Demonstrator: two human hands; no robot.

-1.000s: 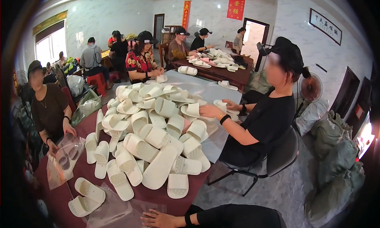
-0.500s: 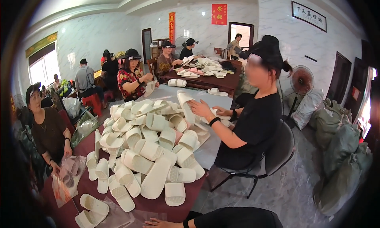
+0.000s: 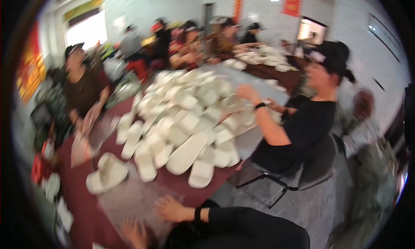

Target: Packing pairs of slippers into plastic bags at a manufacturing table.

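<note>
A clear plastic bag [image 3: 142, 196] lies flat on the dark red tablecloth in front of me. My right hand [image 3: 172, 209], a black band at its wrist, rests on the bag with fingers apart. Lower down, my left hand [image 3: 135, 234] is at the near edge of the bag, its fingers spread and somewhat blurred. Just beyond the bag, to the left, sits a pair of white slippers [image 3: 106, 174]. A large heap of white slippers [image 3: 186, 115] covers the middle of the table. Neither hand touches a slipper.
At right, a co-worker [image 3: 298, 128] in black sits on a chair beside the heap. Another person [image 3: 84, 89] stands at left, handling a clear bag [image 3: 88, 134]. Sacks [image 3: 376, 175] line the right side. More people work around a farther table with slippers [image 3: 263, 57].
The view has swung left and down, and is blurred. Both my hands now show on the clear bag; before, only the right was visible. The co-worker at right no longer holds up a slipper.
</note>
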